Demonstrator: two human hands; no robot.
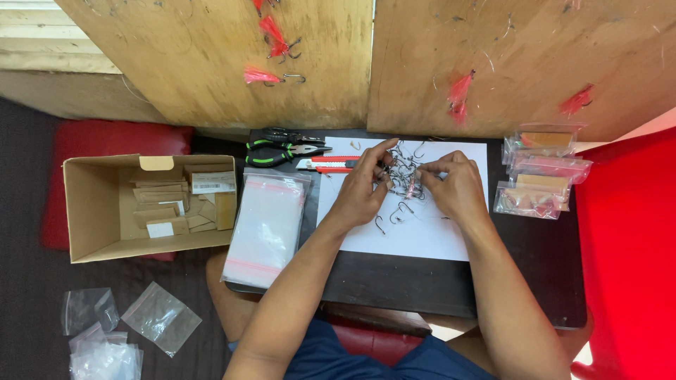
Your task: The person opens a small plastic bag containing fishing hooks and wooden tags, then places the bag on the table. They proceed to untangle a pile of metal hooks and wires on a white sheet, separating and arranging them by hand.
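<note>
A tangle of metal fishing hooks [404,169] lies on a white sheet of paper [422,236] on a small dark table [394,281]. My left hand [362,190] reaches into the left side of the pile, fingers pinching among the hooks. My right hand [454,186] pinches at the pile's right edge, thumb and forefinger closed on a hook. A few loose hooks [394,214] lie on the paper below the hands.
Green-handled pliers [282,153] and a red utility knife [327,164] lie left of the paper. A stack of clear zip bags [266,225] sits at the table's left edge, filled bags [539,172] at right. An open cardboard box [151,204] holds small cartons. Wooden boards [282,56] carry red-feathered hooks.
</note>
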